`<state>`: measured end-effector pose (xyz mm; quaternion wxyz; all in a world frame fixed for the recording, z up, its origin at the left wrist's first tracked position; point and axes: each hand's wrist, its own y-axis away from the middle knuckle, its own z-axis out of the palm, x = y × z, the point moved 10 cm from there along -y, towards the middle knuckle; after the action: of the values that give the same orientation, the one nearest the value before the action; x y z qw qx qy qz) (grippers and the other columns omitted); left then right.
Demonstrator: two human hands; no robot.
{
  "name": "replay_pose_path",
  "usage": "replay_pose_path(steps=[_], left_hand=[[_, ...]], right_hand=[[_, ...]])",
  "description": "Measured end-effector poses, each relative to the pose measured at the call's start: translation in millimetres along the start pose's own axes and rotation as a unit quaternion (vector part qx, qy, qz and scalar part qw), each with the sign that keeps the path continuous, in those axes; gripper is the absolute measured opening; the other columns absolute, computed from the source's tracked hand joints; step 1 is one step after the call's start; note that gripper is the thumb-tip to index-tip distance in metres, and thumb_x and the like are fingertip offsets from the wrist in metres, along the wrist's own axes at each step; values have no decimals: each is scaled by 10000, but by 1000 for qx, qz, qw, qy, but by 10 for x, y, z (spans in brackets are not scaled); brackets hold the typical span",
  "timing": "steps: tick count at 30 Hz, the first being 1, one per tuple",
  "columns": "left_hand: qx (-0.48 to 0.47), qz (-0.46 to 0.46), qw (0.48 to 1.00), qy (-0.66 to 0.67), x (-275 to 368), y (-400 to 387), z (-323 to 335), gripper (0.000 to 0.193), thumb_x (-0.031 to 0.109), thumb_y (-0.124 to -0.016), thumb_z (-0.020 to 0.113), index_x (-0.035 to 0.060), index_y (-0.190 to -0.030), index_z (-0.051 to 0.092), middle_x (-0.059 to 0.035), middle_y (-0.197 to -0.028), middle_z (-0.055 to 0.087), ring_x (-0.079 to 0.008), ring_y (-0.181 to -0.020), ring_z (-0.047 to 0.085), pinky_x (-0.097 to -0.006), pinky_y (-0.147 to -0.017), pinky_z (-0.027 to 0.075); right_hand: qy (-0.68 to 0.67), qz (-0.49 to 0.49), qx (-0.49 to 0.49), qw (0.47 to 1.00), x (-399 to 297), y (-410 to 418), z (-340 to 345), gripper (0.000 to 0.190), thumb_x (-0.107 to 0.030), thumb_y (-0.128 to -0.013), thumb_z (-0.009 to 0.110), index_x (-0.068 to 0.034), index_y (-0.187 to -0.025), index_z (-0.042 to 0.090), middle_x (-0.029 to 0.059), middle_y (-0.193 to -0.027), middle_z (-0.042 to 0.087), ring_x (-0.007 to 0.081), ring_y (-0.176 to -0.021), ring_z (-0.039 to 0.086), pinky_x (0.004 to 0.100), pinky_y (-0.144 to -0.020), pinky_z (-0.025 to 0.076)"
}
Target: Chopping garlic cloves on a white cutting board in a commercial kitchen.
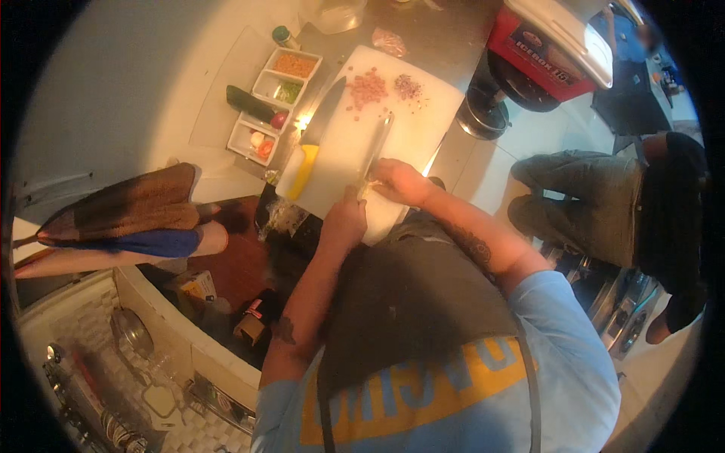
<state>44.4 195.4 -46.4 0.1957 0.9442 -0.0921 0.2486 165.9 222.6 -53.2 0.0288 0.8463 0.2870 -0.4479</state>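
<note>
A white cutting board (334,167) lies in front of me. My left hand (345,218) grips a knife (378,144) near the board's lower edge, its blade pointing up the board. Beside the blade, the curled fingers of my right hand (399,180) press on small pale food pieces (371,188), partly hidden. A second, broad knife with a yellow handle (304,171) lies on the board's left side. Diced pink food (367,89) and chopped purple-white pieces, apparently onion (408,86), sit in separate heaps at the far end.
Left of the board are white divided trays (253,137) with food, a cucumber (249,103) and a green-capped jar (283,37). A pink bag (388,42) lies beyond. A red icebox (538,59) stands at upper right; another person (600,204) is at right. Towels (136,206) hang at left.
</note>
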Motion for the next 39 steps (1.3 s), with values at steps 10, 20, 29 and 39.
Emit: replay_pose_path(steps=[10, 20, 29, 39], left_hand=[[-97, -76, 992, -14, 354, 123, -97, 386, 214, -978, 501, -41, -1256, 419, -342, -937, 638, -511, -917, 617, -580, -818, 475], [-76, -65, 995, 9, 398, 105, 1, 354, 240, -979, 522, -28, -1180, 407, -363, -902, 623, -540, -895, 607, -599, -790, 470], [-79, -113, 990, 5, 201, 161, 114, 307, 240, -982, 509, -16, -1150, 485, -320, -996, 640, -490, -974, 613, -578, -835, 469], [-25, -12, 999, -15, -27, -12, -64, 334, 238, -979, 517, -11, -1188, 439, -336, -960, 624, -513, -926, 599, -583, -792, 461]], right_hand=[[-19, -22, 21, 999, 34, 86, -92, 145, -94, -816, 660, -11, -934, 643, 170, -950, 596, 371, -940, 597, 446, -815, 508], [-22, -15, 13, 1000, 105, 54, -149, 114, -102, -859, 662, -16, -932, 673, 157, -1038, 631, 335, -992, 607, 418, -858, 516], [-16, 27, -19, 999, 45, 59, -156, 136, -112, -845, 676, -15, -940, 676, 171, -1000, 615, 348, -947, 605, 427, -844, 512], [-7, 77, 22, 997, 171, 130, -162, 238, -94, -807, 707, -21, -1019, 629, 158, -1002, 550, 351, -897, 603, 424, -780, 513]])
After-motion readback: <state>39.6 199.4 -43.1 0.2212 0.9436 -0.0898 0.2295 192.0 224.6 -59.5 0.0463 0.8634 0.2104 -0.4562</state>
